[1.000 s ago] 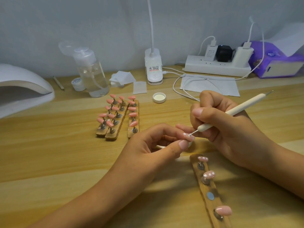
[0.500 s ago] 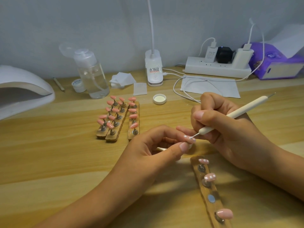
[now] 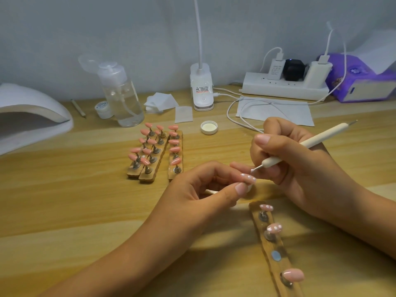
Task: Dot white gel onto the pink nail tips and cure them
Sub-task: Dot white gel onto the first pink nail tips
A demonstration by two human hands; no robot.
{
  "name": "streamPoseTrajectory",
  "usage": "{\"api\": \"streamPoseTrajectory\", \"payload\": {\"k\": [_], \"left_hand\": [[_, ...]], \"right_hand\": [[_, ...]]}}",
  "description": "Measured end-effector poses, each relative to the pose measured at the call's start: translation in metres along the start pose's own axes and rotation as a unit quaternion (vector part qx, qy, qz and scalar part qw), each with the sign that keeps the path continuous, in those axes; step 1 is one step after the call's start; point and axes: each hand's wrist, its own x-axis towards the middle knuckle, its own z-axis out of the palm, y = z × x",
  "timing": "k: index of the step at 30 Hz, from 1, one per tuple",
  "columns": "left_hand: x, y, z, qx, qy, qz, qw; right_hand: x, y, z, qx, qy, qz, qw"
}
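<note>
At 5 o'clock in the view, nearest the camera, a narrow wooden holder strip point(image 3: 277, 245) lies on the light wooden table point(image 3: 64, 200). Two white-dotted pink nail tips point(image 3: 274, 228) are seated at its far end, one plain pink nail tip point(image 3: 293, 275) at its near end, and one bare metal disc point(image 3: 276, 256) is exposed between them.

Just beyond it, a pink nail tip with white dots point(image 3: 248, 179) is pinched between thumb and forefinger of the left hand point(image 3: 192, 196). At 3 o'clock of this tip, a white pen-shaped dotting tool point(image 3: 310, 142) is gripped by the curled fingers of the right hand point(image 3: 300, 168) – its metal point is held just above the tip.

At 11 o'clock of the hands, three wooden strips point(image 3: 150, 175) carrying undotted pink nail tips point(image 3: 150, 144) are set side by side. Further back, a small white round cap point(image 3: 209, 127) is placed at 12 o'clock, a clear plastic pump bottle point(image 3: 122, 97) at 11 o'clock, and a white arched curing lamp point(image 3: 32, 116) at 9 o'clock – well apart from the hands.
</note>
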Motion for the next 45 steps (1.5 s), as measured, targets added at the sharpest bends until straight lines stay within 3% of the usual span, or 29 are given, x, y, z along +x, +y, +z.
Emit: {"api": "streamPoseTrajectory", "payload": {"k": [16,19,24,27,30,33,45], "left_hand": [[-0.001,-0.002,-0.001,0.015,0.008,0.002,1.0],[-0.006,0.002,0.001,0.028,0.045,0.05,0.997],[-0.022,0.011,0.015,0.119,0.033,0.218,0.968],[-0.024,0.011,0.017,0.21,0.012,0.256,0.944],[-0.024,0.006,0.019,0.33,-0.012,0.26,0.908],[-0.025,0.0,0.021,0.383,-0.022,0.254,0.888],[-0.028,-0.004,0.018,0.434,-0.035,0.227,0.871]], "right_hand": [[0.004,0.002,-0.001,0.025,0.026,0.003,0.999],[0.006,0.002,-0.004,0.03,0.052,-0.004,0.998],[0.009,0.001,-0.006,0.042,0.09,-0.008,0.995],[0.01,0.001,-0.006,0.038,0.102,-0.003,0.994],[0.011,0.001,-0.007,0.019,0.113,0.004,0.993],[0.012,0.0,-0.009,0.011,0.121,0.008,0.993],[0.011,0.0,-0.01,-0.026,0.113,-0.01,0.993]]}}
